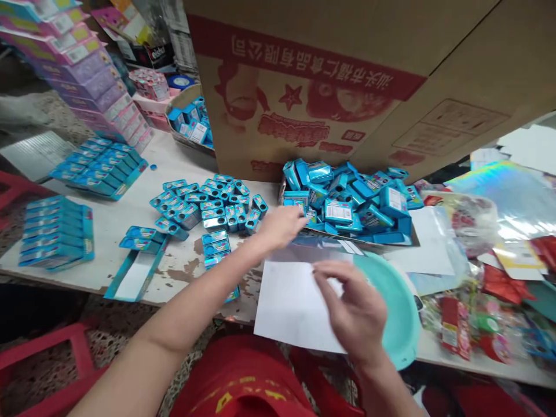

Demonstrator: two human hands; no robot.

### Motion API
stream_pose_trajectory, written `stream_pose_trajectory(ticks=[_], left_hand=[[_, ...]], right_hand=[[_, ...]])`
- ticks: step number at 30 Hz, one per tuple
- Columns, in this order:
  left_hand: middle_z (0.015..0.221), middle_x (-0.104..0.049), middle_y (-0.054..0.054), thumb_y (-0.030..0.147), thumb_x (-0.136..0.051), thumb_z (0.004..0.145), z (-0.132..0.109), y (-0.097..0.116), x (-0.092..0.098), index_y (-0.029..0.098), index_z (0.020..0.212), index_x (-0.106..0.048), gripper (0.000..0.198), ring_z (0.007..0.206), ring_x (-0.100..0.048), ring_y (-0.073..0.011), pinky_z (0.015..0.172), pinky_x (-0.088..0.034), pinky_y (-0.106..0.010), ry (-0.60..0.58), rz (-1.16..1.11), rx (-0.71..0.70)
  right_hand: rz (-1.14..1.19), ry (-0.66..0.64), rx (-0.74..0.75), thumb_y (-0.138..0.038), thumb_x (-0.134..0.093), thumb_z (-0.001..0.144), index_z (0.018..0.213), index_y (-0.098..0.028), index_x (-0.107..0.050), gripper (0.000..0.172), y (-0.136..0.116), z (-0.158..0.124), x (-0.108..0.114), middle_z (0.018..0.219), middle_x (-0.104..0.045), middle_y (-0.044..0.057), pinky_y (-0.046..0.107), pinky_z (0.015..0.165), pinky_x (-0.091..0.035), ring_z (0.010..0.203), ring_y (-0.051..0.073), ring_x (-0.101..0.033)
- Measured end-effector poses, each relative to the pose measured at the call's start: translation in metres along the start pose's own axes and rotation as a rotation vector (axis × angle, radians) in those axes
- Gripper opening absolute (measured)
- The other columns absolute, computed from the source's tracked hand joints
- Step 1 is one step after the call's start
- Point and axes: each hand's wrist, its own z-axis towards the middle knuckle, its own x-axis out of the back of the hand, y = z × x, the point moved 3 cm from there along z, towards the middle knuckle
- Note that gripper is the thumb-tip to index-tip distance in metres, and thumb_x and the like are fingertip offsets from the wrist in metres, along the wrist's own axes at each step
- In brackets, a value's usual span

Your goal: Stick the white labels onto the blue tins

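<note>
My left hand [281, 225] reaches forward to the near edge of a heap of small blue boxes [347, 202], its fingers curled at the heap; what they grip is hidden. My right hand [351, 310] hovers over a white sheet of paper [291, 304] and a turquoise plastic plate [397, 307], thumb and fingers pinched together, with nothing that I can name between them. Rows of the same blue boxes [208, 205] stand to the left of the left hand.
A large cardboard carton [347, 69] with red print towers behind the heap. Blue display trays [56, 231] and purple cartons [87, 75] lie at left on the white table [130, 214]. Bags of bright packets [478, 313] crowd the right. Red stools [47, 359] stand below.
</note>
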Motion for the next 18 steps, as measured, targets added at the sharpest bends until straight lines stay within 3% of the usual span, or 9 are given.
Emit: stream_pose_trajectory(ticks=[2,3,6,9,12,18], left_hand=[[0.095,-0.068,-0.011,0.035,-0.055,0.083,0.025,0.03,-0.038,0.016,0.085,-0.066,0.022,0.095,-0.059,-0.0268,0.082,-0.043,-0.036,-0.172,0.125,-0.067],[0.097,-0.068,-0.013,0.035,-0.059,0.081,0.032,0.038,-0.056,0.015,0.087,-0.066,0.022,0.098,-0.057,-0.0291,0.086,-0.041,-0.039,-0.211,0.171,-0.081],[0.102,-0.066,-0.014,0.034,-0.061,0.08,0.035,0.041,-0.097,0.015,0.094,-0.067,0.024,0.107,-0.051,-0.0322,0.091,-0.037,-0.046,-0.247,0.214,-0.064],[0.108,-0.064,-0.011,0.033,-0.056,0.084,0.03,0.031,-0.112,0.02,0.103,-0.065,0.025,0.11,-0.048,-0.031,0.089,-0.037,-0.047,-0.196,0.164,-0.04],[0.11,-0.063,-0.007,0.032,-0.052,0.087,0.028,0.027,-0.114,0.024,0.11,-0.063,0.027,0.108,-0.048,-0.0285,0.088,-0.036,-0.045,-0.137,0.138,-0.028],[0.108,-0.064,-0.006,0.034,-0.052,0.088,0.027,0.032,-0.114,0.024,0.107,-0.064,0.025,0.107,-0.049,-0.0265,0.088,-0.034,-0.044,-0.128,0.162,-0.007]], right_hand=[[-0.221,0.204,-0.058,-0.024,-0.058,0.084,0.092,-0.022,-0.063,0.01,0.042,0.014,0.035,0.087,-0.066,0.004,0.034,0.076,-0.05,0.081,0.018,-0.062],[-0.296,0.233,-0.094,-0.027,-0.058,0.084,0.093,-0.021,-0.063,0.012,0.067,0.02,0.046,0.088,-0.065,0.005,0.035,0.075,-0.05,0.079,0.018,-0.061],[-0.467,0.166,-0.111,-0.032,-0.052,0.085,0.095,-0.019,-0.063,0.02,0.137,0.033,0.058,0.091,-0.065,0.008,0.038,0.076,-0.05,0.085,0.022,-0.06],[-0.631,0.029,-0.061,-0.029,-0.048,0.086,0.103,-0.018,-0.064,0.026,0.18,0.031,0.05,0.104,-0.064,0.013,0.044,0.086,-0.045,0.099,0.026,-0.056],[-0.797,-0.096,-0.053,-0.027,-0.047,0.088,0.11,-0.021,-0.064,0.029,0.194,0.021,0.037,0.12,-0.06,0.012,0.045,0.089,-0.04,0.111,0.029,-0.049],[-0.916,-0.191,0.039,-0.022,-0.044,0.091,0.116,-0.022,-0.06,0.03,0.19,0.002,0.027,0.123,-0.061,0.008,0.046,0.096,-0.033,0.118,0.028,-0.046]])
